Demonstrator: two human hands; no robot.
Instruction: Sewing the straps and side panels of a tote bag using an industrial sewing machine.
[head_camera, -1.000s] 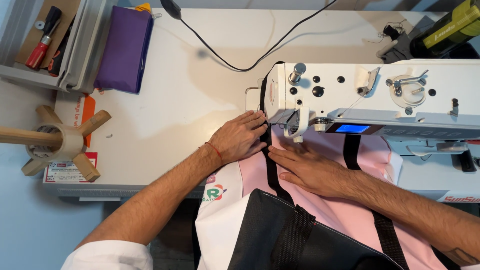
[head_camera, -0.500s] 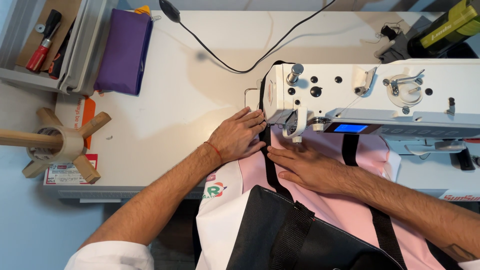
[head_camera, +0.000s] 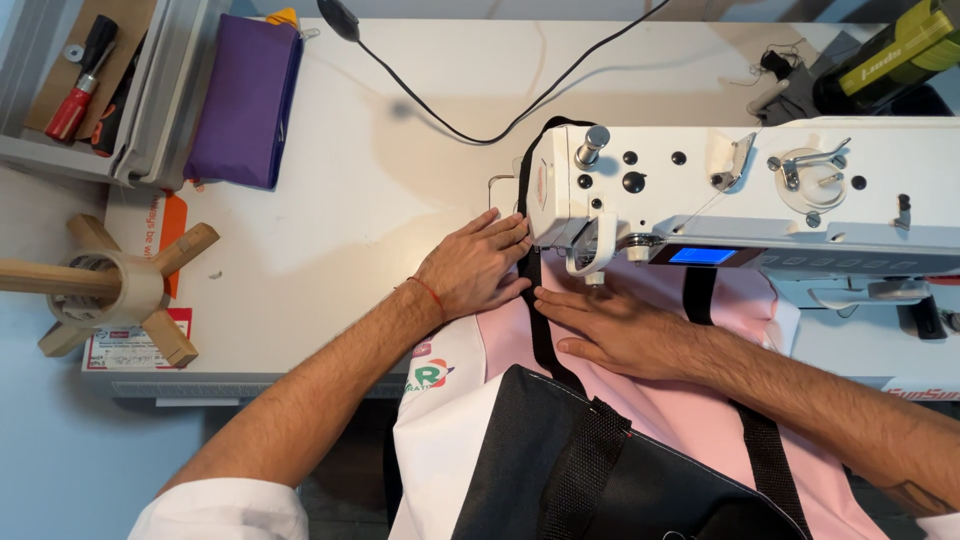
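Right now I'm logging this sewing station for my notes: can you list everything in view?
White sewing machine: one, table right.
Pink fabric panel: one, under the machine head.
Black webbing straps: two, across the pink panel.
Black fabric piece: one, bottom centre.
Purple zip pouch: one, table top left.
Black cable: one, across white table.
Wooden spool stand: one, left edge.
Red-handled tool: one, grey tray top left.
Left hand: flat beside the strap.
Right hand: flat on the pink panel.

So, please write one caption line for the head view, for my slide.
Left hand and right hand press pink fabric with black webbing strap flat under white sewing machine.
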